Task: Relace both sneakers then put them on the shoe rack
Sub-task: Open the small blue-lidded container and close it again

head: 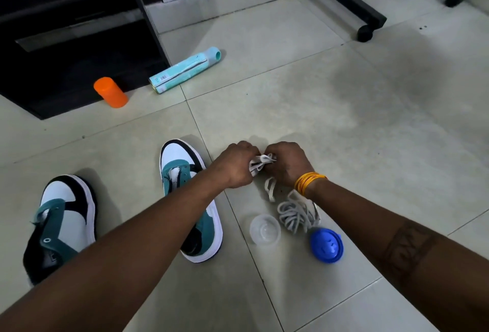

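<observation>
Sneakers (190,199) white, teal, black — laces (297,215) white.

On the tiled floor (344,120) I see an orange cylindrical container (110,92) lying just in front of a dark cabinet (66,40). Near it lies a teal spray can (184,69) on its side. Closer to me sit a clear plastic cup (265,229) and a blue lid (327,245), slightly apart. A black wheeled stand (346,1) occupies the far right.

Legible text: none you can read. The teal tube (185,69), lying well beyond your left hand (236,166), carries a small barcode label, its print too small to make out.
</observation>
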Motion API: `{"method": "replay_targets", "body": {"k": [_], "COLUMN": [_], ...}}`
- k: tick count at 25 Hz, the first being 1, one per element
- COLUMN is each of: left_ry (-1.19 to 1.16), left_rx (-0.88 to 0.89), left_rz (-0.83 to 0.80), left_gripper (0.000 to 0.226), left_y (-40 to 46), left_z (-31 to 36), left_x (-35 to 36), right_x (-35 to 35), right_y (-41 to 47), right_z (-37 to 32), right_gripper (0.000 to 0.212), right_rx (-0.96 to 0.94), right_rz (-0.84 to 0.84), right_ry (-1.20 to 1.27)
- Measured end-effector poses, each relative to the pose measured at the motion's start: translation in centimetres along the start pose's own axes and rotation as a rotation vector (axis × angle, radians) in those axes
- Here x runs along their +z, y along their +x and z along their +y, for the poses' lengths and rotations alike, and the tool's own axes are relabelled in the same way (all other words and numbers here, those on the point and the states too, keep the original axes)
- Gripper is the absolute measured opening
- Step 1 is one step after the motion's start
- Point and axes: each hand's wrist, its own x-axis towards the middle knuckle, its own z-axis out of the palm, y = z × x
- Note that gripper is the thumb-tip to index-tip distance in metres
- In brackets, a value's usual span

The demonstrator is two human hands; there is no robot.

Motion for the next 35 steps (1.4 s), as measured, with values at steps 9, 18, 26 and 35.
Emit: {"method": "replay_targets", "body": {"k": [9,18,26,35], "left_ry": [-1.565,-2.121,-2.134,-2.163], "left_rx": [-0.432,-0.681,-0.691,-0.633], "left_rz": [-0.044,0.523,0.719,0.619], "left_gripper": [0.055,0.049,0.020,0.037], "left_y": [-7.7,-9.3,-10.4,-11.3], "left_z": [3.7,6.2,6.3,8.8], "left_x": [-5.5,-4.2,-5.0,-3.9], "right_x": [-6.5,-3.5,-1.5,-2.2], "right_y": [-2.8,-9.2,-10.7,-9.6], "right_z": [-5.9,-12.7,-12.7,-13.4], "right_gripper": [0.014,0.078,0.040,0.014], "right_rx": [-0.005,-0.132,-0.215,-0.164], "right_rz": [-0.031,-0.068,0.223,0.465], "right_ry": [0.398,0.524,0.595,0.316]}}
